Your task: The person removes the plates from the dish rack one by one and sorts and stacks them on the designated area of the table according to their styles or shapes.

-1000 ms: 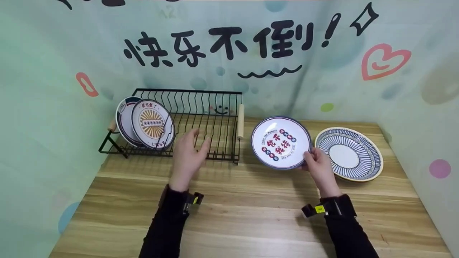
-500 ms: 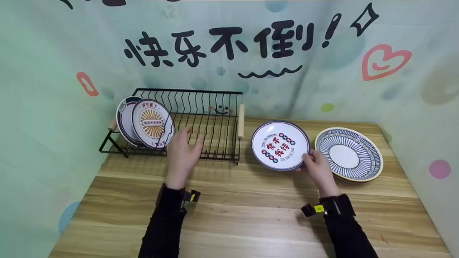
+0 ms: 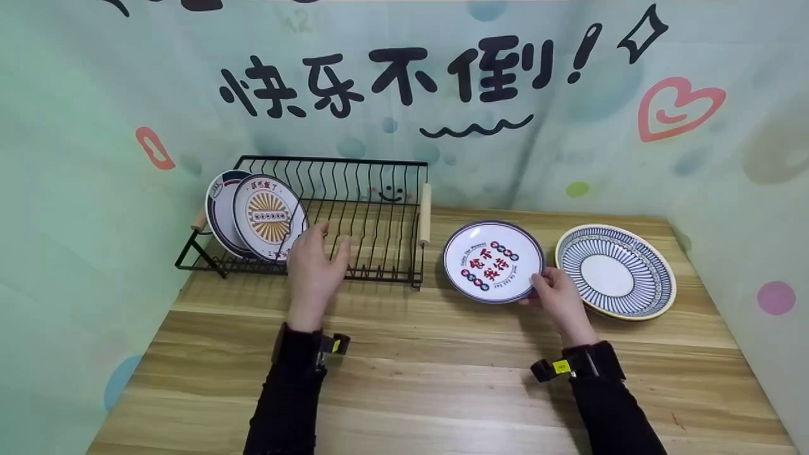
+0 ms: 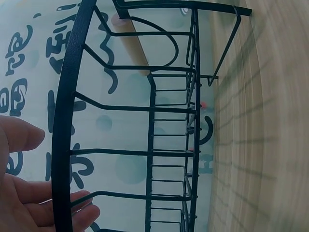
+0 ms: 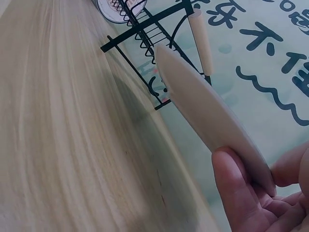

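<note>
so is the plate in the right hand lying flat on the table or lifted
Lifted. The right hand pinches the red-lettered plate by its rim, tilted, its underside clear above the wooden table.

Brightness: even and soft, no hard glare on the table (image 3: 442, 379).
Shadows: faint ones lie under the dish rack (image 3: 354, 215) and the held plate (image 3: 493, 261).
Head view: sharp in the middle, slightly bent at the edges.
Wrist views: close fingers (image 5: 236, 193) blurred, wood grain smeared.

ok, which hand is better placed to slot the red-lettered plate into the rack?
Probably right: the right hand already pinches the plate by its rim, lifted off the table. The left hand is open at the rack front, holding nothing.
</note>
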{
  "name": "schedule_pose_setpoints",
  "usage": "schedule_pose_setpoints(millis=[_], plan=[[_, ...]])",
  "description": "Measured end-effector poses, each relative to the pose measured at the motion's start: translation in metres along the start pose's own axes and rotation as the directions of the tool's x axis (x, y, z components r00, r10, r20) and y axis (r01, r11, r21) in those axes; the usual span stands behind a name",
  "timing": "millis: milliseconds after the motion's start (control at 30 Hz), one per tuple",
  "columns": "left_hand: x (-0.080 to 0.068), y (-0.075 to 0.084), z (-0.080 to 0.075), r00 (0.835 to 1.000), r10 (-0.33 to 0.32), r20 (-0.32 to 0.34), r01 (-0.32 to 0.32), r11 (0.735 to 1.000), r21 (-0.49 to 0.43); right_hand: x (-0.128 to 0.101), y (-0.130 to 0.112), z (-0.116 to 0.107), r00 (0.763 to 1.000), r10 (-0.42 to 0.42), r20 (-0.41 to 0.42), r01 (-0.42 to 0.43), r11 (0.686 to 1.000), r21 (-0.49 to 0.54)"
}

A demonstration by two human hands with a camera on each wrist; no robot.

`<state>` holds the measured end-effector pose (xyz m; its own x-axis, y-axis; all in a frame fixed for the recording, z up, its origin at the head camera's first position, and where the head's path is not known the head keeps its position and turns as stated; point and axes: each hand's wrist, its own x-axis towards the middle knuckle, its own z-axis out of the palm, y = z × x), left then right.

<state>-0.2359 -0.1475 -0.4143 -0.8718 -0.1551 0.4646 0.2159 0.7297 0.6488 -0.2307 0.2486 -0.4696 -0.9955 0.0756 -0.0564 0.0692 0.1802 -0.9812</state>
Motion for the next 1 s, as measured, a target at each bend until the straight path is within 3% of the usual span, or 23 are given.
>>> schedule_pose_setpoints(millis=[267, 1000], plan=[[0.001, -0.001, 0.000, 1.000, -0.018, 0.007, 0.018, 1.000, -0.007, 0.002, 0.001, 0.001, 1.000, 0.020, 0.007, -0.020, 1.000, -0.009], [0.000, -0.004, -0.001, 0.999, 0.025, -0.028, -0.024, 1.000, 0.013, 0.006, 0.012, 0.002, 0.996, 0.093, 0.006, -0.093, 0.995, 0.021]])
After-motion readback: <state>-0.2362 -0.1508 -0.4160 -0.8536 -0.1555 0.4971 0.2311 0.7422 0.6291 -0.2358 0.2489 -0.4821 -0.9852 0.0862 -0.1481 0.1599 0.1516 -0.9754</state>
